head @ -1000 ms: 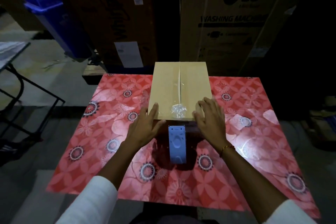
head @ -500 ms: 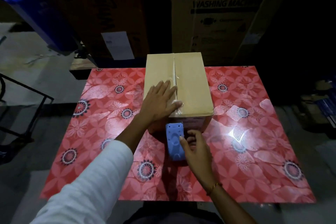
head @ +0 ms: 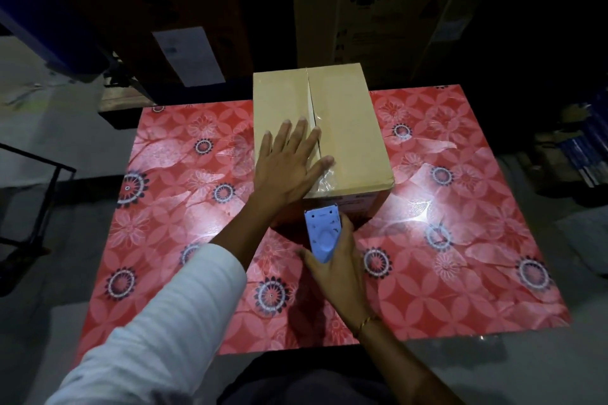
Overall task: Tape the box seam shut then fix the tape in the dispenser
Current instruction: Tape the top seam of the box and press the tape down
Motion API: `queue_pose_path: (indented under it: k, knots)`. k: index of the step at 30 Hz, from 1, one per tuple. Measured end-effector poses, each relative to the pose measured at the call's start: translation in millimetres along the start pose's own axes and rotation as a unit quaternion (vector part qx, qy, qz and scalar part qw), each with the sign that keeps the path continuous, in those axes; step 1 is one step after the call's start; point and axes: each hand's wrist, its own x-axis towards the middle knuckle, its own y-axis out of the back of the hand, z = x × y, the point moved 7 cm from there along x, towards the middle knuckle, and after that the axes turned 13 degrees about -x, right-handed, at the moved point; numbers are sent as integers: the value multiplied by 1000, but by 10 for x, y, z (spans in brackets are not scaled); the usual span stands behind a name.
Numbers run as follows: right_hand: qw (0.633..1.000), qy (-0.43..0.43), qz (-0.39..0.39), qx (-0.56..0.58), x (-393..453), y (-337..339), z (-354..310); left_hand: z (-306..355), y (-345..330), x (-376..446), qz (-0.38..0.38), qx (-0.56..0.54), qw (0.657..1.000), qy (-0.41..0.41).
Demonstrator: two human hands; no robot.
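Cardboard box (head: 348, 128) on red table (head: 171, 194), seam running straight away; left hand (head: 289, 161) spread flat on lid beside seam, right hand (head: 335, 260) nearer, clamped around blue tape dispenser (head: 321, 233) at near face, below crumpled tape end

The box (head: 345, 128) stands on the bench (head: 460, 240) at its far middle. The tape dispenser (head: 322, 233) sits directly before the box. Large cartons (head: 378, 10) stand behind the bench.

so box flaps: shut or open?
Shut. Both top flaps of the box lie flat, meeting at the centre seam; the left hand presses flat on them.
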Motion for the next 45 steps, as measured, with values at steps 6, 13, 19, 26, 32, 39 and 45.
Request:
queue_pose_path:
  k: [6,13,19,26,32,39,45]
  knots:
    - [998,-4,8,-62,-43,39,43,-11,-12,3,6,0,1000,1]
    - [997,-21,15,-70,-159,47,67,11,8,-13,1,3,1000,-1]
    - [997,-36,-2,-65,-193,34,73,22,19,-18,-1,5,1000,2]
    - [989,-41,-26,-142,-77,69,59,24,31,-28,1,-5,1000,-4]
    - [986,-33,-45,-158,-22,103,53,45,123,-115,19,-65,995,-71]
    - [984,-39,-75,-158,-16,105,31,54,31,-142,-5,-12,996,-88]
    - [967,-92,-169,-164,160,57,146,58,40,-116,-10,-12,996,-85]
